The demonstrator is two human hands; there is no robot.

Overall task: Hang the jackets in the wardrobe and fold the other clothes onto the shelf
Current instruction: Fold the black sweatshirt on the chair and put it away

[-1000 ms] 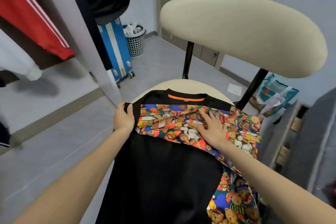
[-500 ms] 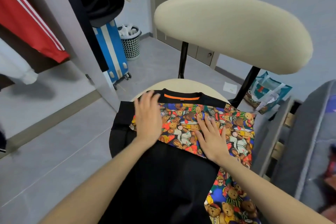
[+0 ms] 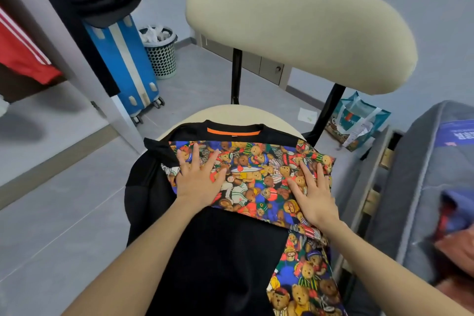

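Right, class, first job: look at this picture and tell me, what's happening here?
A person is folding a shirt on a chair seat. Both hands lie flat on the bear-print panel folded across the black fabric, the left hand near its left edge, the right hand near its right. The shirt's lower part hangs off the seat towards the person. A red garment hangs at far left.

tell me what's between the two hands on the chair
Only the bear-print fabric lies between the left hand and right hand, nothing on it; the head view shows this.
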